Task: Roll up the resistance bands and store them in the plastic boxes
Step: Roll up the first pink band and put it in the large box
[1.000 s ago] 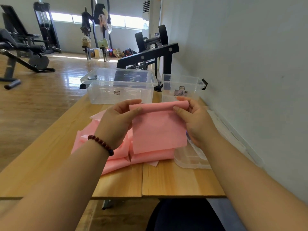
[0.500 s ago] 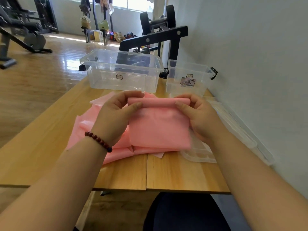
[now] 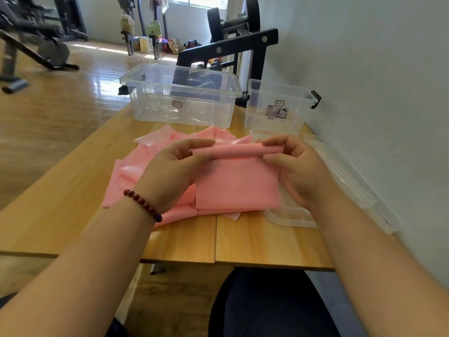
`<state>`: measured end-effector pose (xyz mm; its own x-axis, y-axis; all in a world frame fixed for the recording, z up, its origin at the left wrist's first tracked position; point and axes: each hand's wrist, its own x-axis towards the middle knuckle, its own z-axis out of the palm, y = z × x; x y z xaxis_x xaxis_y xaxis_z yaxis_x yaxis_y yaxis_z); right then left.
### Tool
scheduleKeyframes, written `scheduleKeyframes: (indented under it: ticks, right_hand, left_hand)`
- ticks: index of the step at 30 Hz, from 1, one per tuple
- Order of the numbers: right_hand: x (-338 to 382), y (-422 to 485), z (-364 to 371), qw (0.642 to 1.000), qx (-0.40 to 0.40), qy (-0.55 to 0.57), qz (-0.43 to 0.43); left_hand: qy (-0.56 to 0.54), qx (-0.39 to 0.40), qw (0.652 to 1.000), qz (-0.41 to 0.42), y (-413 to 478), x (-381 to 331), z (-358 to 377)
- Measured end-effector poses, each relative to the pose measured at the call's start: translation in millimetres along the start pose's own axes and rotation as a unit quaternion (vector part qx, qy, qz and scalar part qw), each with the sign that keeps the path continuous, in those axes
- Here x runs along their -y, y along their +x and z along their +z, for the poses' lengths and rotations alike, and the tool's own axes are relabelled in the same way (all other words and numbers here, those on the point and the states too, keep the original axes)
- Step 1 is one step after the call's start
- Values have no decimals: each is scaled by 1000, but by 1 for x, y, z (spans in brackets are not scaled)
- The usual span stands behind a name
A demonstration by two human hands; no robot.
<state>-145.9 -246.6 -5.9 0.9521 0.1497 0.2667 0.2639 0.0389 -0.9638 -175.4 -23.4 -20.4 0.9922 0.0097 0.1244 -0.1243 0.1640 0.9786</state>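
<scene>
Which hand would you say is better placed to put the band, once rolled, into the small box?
Probably the right hand: it pinches the band, and the small box stands just beyond it; the left hand is farther over.

A pink resistance band (image 3: 235, 183) is held between the left hand (image 3: 172, 171) and the right hand (image 3: 296, 169). Its top edge is rolled into a short tube pinched at both ends, and the rest hangs flat below. Under and to the left of the hands, more pink bands (image 3: 143, 166) lie crumpled on the worktop (image 3: 73, 203). Beyond the hands stand two clear, open plastic boxes: a large box (image 3: 181, 100) past the left hand and, just beside it, a small box (image 3: 274, 108) with a black latch past the right.
</scene>
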Motion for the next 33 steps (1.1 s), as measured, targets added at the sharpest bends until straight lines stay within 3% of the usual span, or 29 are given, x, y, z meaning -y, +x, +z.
scheduleKeyframes:
  ticks: [6, 12, 18, 27, 33]
  right_hand:
    - [-4, -11, 4, 999, -36, -25, 1]
    - [-6, -20, 3, 997, -60, -54, 1]
    - [-1, -24, 1, 996, -49, -70, -4]
    - [4, -25, 4, 992, -83, -93, 4]
    - [3, -26, 1, 995, -73, -73, 14]
  left_hand:
    - [50, 17, 998, 21, -6, 2, -5]
    - [-37, 29, 999, -14, -10, -2, 2]
    - [44, 4, 999, 18, -12, -2, 3]
    - [50, 45, 998, 0, -16, -6, 0]
    - [61, 24, 998, 21, -18, -7, 2]
